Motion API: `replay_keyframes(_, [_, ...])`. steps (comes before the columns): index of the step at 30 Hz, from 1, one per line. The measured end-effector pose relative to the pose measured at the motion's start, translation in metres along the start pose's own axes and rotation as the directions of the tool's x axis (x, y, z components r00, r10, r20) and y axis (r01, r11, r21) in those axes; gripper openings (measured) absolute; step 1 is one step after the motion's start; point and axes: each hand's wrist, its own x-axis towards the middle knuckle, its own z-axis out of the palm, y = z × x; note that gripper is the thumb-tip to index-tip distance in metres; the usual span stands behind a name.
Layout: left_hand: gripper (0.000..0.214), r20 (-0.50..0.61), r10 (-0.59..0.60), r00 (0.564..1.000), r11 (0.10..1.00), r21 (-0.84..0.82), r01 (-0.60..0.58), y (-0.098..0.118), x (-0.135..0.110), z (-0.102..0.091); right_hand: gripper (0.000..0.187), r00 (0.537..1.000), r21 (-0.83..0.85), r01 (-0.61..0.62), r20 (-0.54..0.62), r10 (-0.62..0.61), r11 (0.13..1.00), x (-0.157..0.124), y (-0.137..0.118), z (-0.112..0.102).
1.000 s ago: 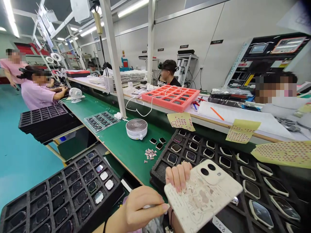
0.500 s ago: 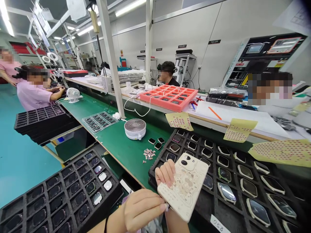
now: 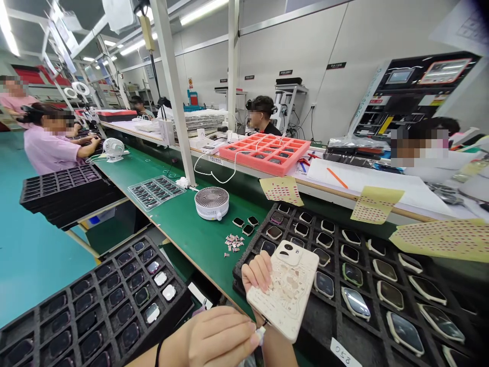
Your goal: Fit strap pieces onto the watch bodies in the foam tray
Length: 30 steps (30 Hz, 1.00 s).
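Observation:
My right hand (image 3: pixel 259 272) grips a pale smartphone or its patterned case (image 3: pixel 284 290), its back with the camera bump facing me. The fingers wrap over the left edge; the palm is hidden behind it. Just below the lower left edge, my left hand (image 3: pixel 219 334), with a black band at the wrist, pinches a small whitish piece (image 3: pixel 260 335). A short dark cord (image 3: pixel 265 322) shows between that piece and the phone; what the piece is I cannot make out. Behind the phone lies a black foam tray (image 3: pixel 332 318) of smartwatches in compartments.
Another foam tray (image 3: pixel 183 300) of watches sits lower left. On the green bench (image 3: pixel 194 242) are small metallic parts (image 3: pixel 234 243), three watches (image 3: pixel 248 230), a white fan (image 3: pixel 212 203) and a clear blister tray (image 3: pixel 156 192). A red foam tray (image 3: pixel 265 153) stands on the shelf. Several co-workers sit around.
The phone has shifted slightly left and tilted a little. My left hand has drawn slightly down from its edge, so the whitish piece and dark cord now show.

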Motion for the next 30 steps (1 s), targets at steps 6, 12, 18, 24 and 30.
replay_keyframes(6, [0.022, -0.006, 0.005, 1.0, 0.999, 0.049, -0.005, 0.001, 0.0, -0.001, 0.042, 1.0, 0.031, -0.006, 0.003, 0.005, 0.999, -0.001, 0.001, 0.0])
replay_keyframes(12, [0.019, 0.02, 0.032, 0.999, 0.996, 0.079, -0.033, -0.002, 0.003, 0.005, 0.04, 0.999, -0.004, -0.027, -0.019, 0.027, 1.0, -0.002, 0.002, 0.001])
replay_keyframes(18, [0.017, 0.04, 0.027, 0.999, 0.995, 0.1, -0.031, -0.003, 0.004, 0.003, 0.039, 1.0, -0.089, 0.018, -0.02, -0.02, 0.996, -0.001, -0.002, -0.007])
replay_keyframes(24, [0.021, 0.069, 0.038, 0.997, 0.996, 0.083, -0.043, -0.003, 0.005, 0.002, 0.041, 0.999, -0.163, 0.009, -0.04, -0.015, 0.987, -0.003, 0.002, 0.001])
replay_keyframes(30, [0.017, -0.021, -0.059, 0.998, 0.992, -0.11, 0.057, -0.006, 0.003, 0.011, 0.042, 0.999, -0.138, 0.014, -0.039, -0.019, 0.99, -0.006, 0.004, 0.006])
